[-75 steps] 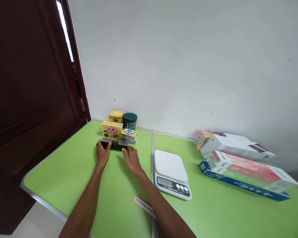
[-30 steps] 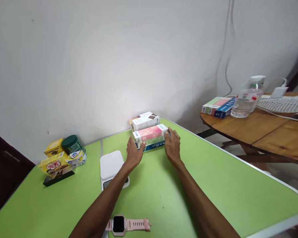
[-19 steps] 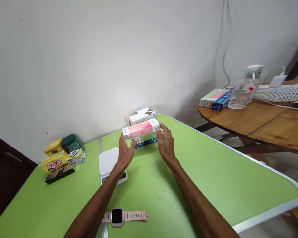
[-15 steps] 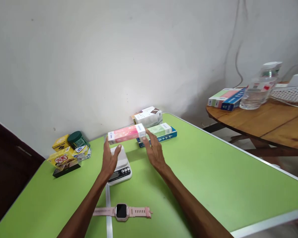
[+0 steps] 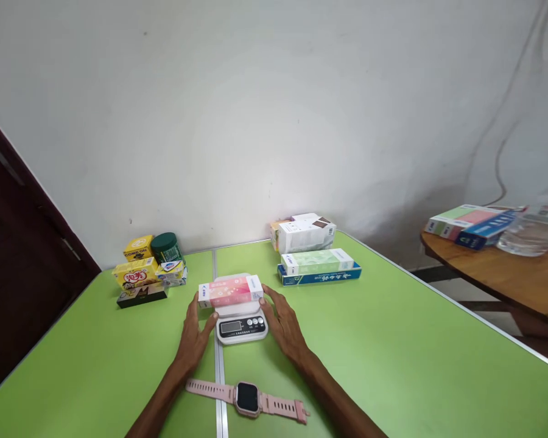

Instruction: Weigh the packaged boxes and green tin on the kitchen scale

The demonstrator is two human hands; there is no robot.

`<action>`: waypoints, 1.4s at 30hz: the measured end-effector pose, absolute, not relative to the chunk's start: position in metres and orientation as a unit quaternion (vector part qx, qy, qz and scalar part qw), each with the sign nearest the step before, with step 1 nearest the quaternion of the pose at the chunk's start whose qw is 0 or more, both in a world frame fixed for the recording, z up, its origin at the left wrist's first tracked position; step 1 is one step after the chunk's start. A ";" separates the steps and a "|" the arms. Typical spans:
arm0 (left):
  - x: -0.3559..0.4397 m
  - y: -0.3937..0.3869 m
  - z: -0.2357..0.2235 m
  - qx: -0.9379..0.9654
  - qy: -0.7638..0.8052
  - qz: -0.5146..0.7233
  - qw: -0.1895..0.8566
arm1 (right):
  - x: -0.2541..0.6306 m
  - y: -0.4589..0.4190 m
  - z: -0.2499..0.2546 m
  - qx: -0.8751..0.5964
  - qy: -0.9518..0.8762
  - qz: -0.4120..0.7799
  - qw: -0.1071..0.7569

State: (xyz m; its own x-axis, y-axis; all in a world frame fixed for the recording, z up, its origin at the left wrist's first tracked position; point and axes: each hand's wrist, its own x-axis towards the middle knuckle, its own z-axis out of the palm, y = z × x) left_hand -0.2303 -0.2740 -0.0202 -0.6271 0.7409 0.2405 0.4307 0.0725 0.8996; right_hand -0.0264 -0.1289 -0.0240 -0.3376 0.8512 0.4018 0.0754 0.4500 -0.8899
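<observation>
A long pink-and-white toothpaste box (image 5: 231,291) lies level across the platform of a white kitchen scale (image 5: 242,328), at or just above its surface; I cannot tell whether its underside touches. My left hand (image 5: 193,334) holds the box's left end, fingers at the end face and thumb in front. At the other end, my right hand (image 5: 284,322) has its fingertips against the box. The scale's display and buttons show in front of the box, while most of its platform is hidden. Nearer to me, a pink smartwatch (image 5: 247,398) lies with its strap spread out.
On the left are yellow snack boxes (image 5: 136,274), a green-lidded jar (image 5: 167,248) and a dark flat box (image 5: 142,294). Toward the back right, a green carton (image 5: 319,261) rests on a blue carton (image 5: 319,277), before a white box (image 5: 307,234). A wooden table (image 5: 497,274) stands at right.
Both hands have lowered the pink toothpaste box from the air down to the scale's platform. The view has turned slightly left, so the objects appear shifted right.
</observation>
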 end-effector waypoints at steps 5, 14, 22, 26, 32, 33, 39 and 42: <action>-0.270 -0.274 -0.027 0.330 0.682 0.608 0.236 | -0.020 -0.125 -0.021 -0.386 -0.669 0.441 0.456; -0.294 -0.277 -0.031 0.236 0.589 0.711 0.304 | -0.020 -0.127 -0.023 -0.399 -0.665 0.450 0.443; -0.273 -0.284 -0.022 0.305 0.615 0.660 0.305 | -0.020 -0.131 -0.019 -0.378 -0.677 0.447 0.446; -0.249 -0.283 -0.007 0.387 0.642 0.600 0.279 | -0.020 -0.138 -0.021 -0.337 -0.709 0.441 0.435; -0.231 -0.285 0.018 0.384 0.619 0.632 0.265 | -0.028 -0.154 -0.002 -0.342 -0.724 0.419 0.428; -0.234 -0.288 0.022 0.374 0.616 0.648 0.246 | -0.036 -0.157 0.005 -0.334 -0.730 0.414 0.430; -0.303 -0.318 0.034 0.276 0.645 0.710 0.069 | -0.136 -0.186 0.035 -0.238 -0.762 0.446 0.405; -0.357 -0.340 0.023 0.206 0.693 0.691 0.005 | -0.196 -0.209 0.031 -0.191 -0.770 0.489 0.363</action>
State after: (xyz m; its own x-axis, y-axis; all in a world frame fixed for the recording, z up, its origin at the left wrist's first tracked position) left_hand -0.3574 -0.3401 0.0232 -0.9151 0.2923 0.2777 0.2784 -0.0402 0.9596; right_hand -0.1964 -0.2086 0.0313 -0.6636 0.6492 0.3717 -0.0605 0.4488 -0.8916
